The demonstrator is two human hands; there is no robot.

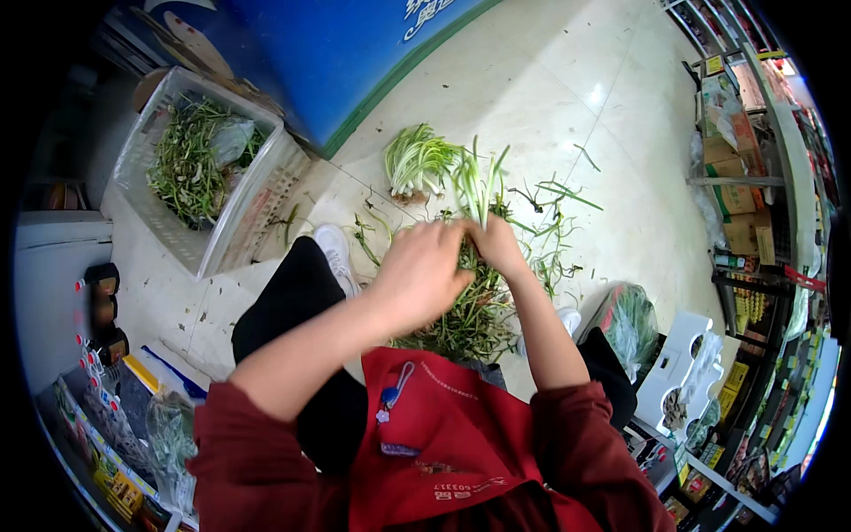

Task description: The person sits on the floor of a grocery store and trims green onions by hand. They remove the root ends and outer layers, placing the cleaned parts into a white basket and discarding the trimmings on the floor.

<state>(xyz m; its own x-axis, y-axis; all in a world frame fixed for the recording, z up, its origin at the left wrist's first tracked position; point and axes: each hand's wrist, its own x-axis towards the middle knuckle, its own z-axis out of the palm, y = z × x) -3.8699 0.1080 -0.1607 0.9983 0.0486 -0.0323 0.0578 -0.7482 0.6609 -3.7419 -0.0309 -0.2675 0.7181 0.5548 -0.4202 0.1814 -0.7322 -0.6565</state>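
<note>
My right hand (495, 246) grips a small bunch of green onions or garlic greens (471, 183) by its lower stems, the green tops pointing away from me. Beside it, my left hand (425, 269) is slightly blurred, its fingertips at the base of the same bunch; whether it pinches anything cannot be told. Just beyond, a larger bundle of cleaned-looking greens (422, 161) lies on the floor with pale roots towards me. Below my hands, between my feet, is a heap of loose stems and leaf scraps (475, 319).
At the left stands a white plastic crate (249, 199) holding wilted greens and a clear bag. A blue cabinet (312, 60) rises beyond. A bagged green vegetable (625, 326) and a white foam piece (675, 366) sit at the right, near stocked shelves (791, 159). Scraps litter the floor.
</note>
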